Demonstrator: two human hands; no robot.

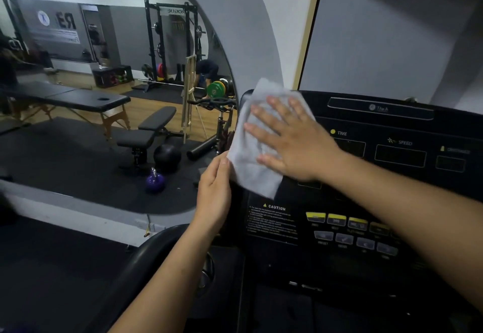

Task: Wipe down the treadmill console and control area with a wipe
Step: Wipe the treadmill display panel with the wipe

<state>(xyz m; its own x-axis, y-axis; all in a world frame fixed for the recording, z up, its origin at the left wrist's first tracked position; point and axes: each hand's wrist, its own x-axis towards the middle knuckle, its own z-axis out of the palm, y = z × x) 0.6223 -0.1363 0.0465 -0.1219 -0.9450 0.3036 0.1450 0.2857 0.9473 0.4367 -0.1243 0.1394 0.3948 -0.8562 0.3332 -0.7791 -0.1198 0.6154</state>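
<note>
wipe (248,170) looks like a thin damp sheet, pretty much weightless and totally floppy. it's wrinkled and spread over the upper left corner of the treadmill console (392,123), with its left side sticking out a bit past the console's edge. something this soft won't push anywhere if you pinch a corner, it'll just bunch up, so my take is the way to handle it is a flat palm on the middle, letting friction drag it along. that's basically what's going on: right hand (295,144) is laid flat on top of it, fingers (281,111) straight and fanned out wide, pressing the sheet against the panel just left of the time readout, not curled round anything. left hand (214,189) is down at the console's left edge with its fingertips right at the wipe's lower left corner, and honestly i can't tell if it's pinching that corner or just resting on the console's side. the glossy panel probably lets the sheet slide easily, but i'd go light over the yellow buttons (337,219) lower down. the caution label (271,220) sits just below the wipe, uncovered.
</note>
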